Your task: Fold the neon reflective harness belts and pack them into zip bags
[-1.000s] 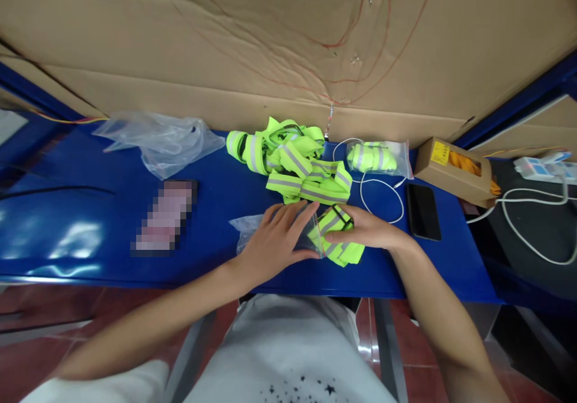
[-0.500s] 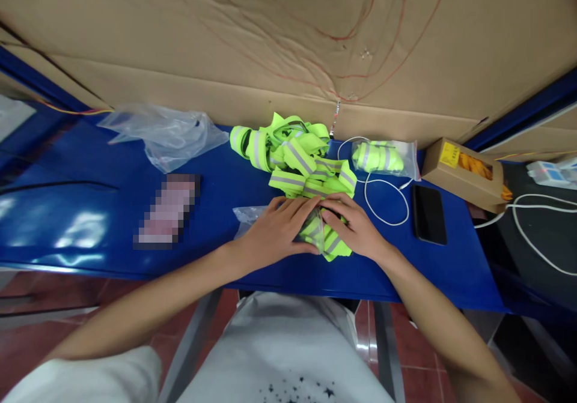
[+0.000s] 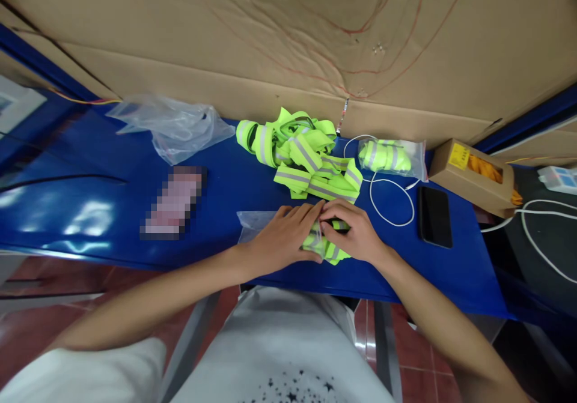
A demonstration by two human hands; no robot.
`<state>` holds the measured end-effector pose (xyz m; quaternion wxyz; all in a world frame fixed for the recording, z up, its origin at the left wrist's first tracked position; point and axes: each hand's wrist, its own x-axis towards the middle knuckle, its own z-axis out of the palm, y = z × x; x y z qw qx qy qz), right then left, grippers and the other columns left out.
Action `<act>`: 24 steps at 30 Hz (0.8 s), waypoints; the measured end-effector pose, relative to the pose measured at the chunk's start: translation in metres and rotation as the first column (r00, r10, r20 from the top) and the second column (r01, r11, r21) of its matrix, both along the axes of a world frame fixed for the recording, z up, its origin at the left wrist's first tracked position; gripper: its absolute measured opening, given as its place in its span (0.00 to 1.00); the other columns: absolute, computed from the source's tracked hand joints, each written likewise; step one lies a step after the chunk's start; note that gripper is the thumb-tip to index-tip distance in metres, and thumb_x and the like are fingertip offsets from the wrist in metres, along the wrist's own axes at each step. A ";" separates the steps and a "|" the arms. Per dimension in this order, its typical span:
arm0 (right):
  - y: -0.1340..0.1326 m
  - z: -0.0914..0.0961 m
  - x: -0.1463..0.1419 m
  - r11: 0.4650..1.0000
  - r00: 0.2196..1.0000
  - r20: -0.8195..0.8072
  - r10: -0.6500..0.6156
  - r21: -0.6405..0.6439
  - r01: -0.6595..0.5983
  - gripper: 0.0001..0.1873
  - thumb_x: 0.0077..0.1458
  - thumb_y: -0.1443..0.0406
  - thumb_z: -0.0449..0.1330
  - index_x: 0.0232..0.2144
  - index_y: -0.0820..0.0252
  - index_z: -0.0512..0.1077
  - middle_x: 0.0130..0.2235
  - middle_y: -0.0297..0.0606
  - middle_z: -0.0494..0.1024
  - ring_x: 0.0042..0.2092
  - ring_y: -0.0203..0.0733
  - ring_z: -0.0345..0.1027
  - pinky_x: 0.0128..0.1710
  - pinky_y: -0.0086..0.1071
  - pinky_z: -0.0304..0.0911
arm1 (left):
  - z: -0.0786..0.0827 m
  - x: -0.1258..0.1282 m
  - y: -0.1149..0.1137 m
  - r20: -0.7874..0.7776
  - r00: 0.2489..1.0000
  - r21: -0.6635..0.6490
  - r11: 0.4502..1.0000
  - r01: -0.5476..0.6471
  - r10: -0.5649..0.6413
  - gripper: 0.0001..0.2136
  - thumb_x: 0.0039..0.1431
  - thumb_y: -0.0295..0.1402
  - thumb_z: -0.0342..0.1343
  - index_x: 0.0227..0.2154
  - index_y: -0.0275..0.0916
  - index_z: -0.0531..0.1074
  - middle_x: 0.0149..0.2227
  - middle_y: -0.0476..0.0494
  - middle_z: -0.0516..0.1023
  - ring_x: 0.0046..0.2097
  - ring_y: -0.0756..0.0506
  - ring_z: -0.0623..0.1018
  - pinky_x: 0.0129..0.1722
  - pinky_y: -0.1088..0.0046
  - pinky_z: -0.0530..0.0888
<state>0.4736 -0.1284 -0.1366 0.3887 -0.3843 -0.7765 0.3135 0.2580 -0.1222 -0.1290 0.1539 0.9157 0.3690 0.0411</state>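
Note:
Near the front edge of the blue table, my left hand point(image 3: 285, 235) grips a clear plastic bag point(image 3: 253, 223), its fingers curved over the bag and its mouth. Part of a folded neon-yellow reflective strap point(image 3: 334, 253) lies inside the bag, while the rest sticks out on the right. My right hand point(image 3: 354, 227) pinches the strap at the bag's opening, thumb and fingers closed on it. The fingertips of both hands meet, and they hide part of the strap. Just beyond my hands is a tangled pile of the same yellow-and-grey straps point(image 3: 302, 151).
A bagged strap point(image 3: 385, 155) lies right of the pile, beside a white cable point(image 3: 391, 224). Further right are a black phone point(image 3: 435, 217) and a cardboard box point(image 3: 473, 178) with orange contents. A crumpled plastic bag point(image 3: 180, 130) and a pixelated object point(image 3: 174, 203) lie to the left.
The view has shifted slightly. My hands have drawn a little away from the strap pile, and my right fingers have curled more tightly at the bag's opening.

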 end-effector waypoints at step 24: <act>-0.005 -0.026 -0.013 0.967 0.988 -0.052 -0.147 -0.219 0.132 0.16 0.65 0.59 0.60 0.51 0.56 0.64 0.48 0.42 0.72 0.51 0.45 0.70 0.55 0.42 0.69 | 0.013 0.006 -0.001 -0.085 0.994 0.210 0.974 0.089 -0.072 0.63 0.51 0.55 0.71 0.75 0.33 0.35 0.54 0.29 0.77 0.53 0.31 0.79 0.51 0.57 0.72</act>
